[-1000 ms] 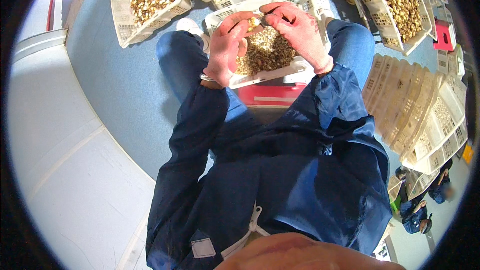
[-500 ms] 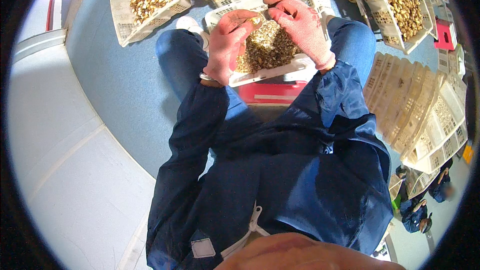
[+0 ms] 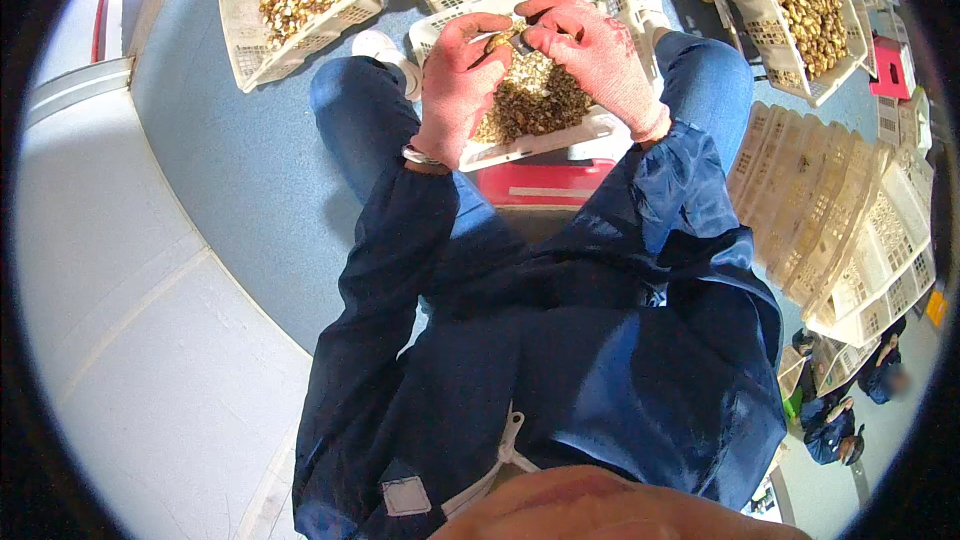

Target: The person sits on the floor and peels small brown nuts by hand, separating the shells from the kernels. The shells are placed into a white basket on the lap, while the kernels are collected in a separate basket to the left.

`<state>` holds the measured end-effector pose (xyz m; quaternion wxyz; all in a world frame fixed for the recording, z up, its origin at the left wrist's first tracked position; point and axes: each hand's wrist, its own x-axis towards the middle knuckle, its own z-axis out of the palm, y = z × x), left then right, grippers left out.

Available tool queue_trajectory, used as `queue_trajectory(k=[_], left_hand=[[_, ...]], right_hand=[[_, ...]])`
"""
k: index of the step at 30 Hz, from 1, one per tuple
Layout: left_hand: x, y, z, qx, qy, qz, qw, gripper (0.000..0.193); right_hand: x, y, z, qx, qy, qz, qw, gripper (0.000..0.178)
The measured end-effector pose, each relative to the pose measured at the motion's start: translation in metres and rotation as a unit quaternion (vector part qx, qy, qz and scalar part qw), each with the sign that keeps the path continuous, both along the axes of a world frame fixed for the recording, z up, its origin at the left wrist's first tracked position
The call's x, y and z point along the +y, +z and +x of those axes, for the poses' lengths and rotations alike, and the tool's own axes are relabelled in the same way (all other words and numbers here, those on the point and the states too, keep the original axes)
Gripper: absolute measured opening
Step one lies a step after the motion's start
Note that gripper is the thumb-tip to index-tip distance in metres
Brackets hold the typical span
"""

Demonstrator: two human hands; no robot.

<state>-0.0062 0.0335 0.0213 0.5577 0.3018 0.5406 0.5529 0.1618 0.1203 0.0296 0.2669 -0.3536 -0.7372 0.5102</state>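
My left hand [image 3: 462, 75], in a pink glove, pinches a small golden-brown piece [image 3: 499, 41] that looks like a mushroom. Facing it, my right hand [image 3: 592, 55], gloved the same way, has its fingers closed close to that piece. A small dark thing [image 3: 521, 43] shows at the right fingertips; its kind is too small to make out. Both hands are above a white plastic crate [image 3: 507, 157] between my knees. Inside it lies a heap of brown and pale trimmings [image 3: 540, 105].
A red box [image 3: 550, 185] is under the near side of the crate. White crates [image 3: 245, 45] of brown-and-white pieces stand far left, another crate [image 3: 815, 90] at right. Stacked crates [image 3: 800, 200] lean beyond my right knee. Two people [image 3: 830, 430] are at the lower right.
My left hand has turned slightly, and its fingertips have come closer to the right ones. The dark thing now shows between them. The crates stay in place.
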Motion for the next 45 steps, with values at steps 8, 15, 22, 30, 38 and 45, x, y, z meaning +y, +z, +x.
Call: queue_trajectory(k=[8, 15, 22, 30, 38, 45], left_hand=[[-0.004, 0.001, -0.003, 0.041, -0.017, -0.016, 0.999, 0.033], [-0.004, -0.001, 0.003, 0.025, -0.009, 0.031, 0.999, 0.039], [-0.004, -0.014, 0.002, 0.078, -0.017, 0.125, 0.989, 0.044], [-0.003, -0.029, -0.002, 0.211, -0.023, 0.197, 0.957, 0.047], [-0.004, -0.026, -0.004, 0.252, -0.039, 0.199, 0.946, 0.049], [-0.002, -0.023, -0.003, 0.327, -0.033, 0.216, 0.919, 0.045]], right_hand=[[0.007, 0.0, 0.007, -0.001, -0.031, 0.035, 0.999, 0.02], [0.009, -0.006, 0.003, 0.012, 0.001, 0.073, 0.997, 0.022], [0.008, -0.007, 0.004, 0.018, 0.013, 0.099, 0.995, 0.022], [0.006, -0.005, 0.002, 0.024, 0.02, 0.114, 0.993, 0.02], [0.007, -0.014, 0.001, 0.028, 0.023, 0.158, 0.987, 0.017], [0.008, -0.013, 0.001, 0.017, 0.023, 0.157, 0.987, 0.017]])
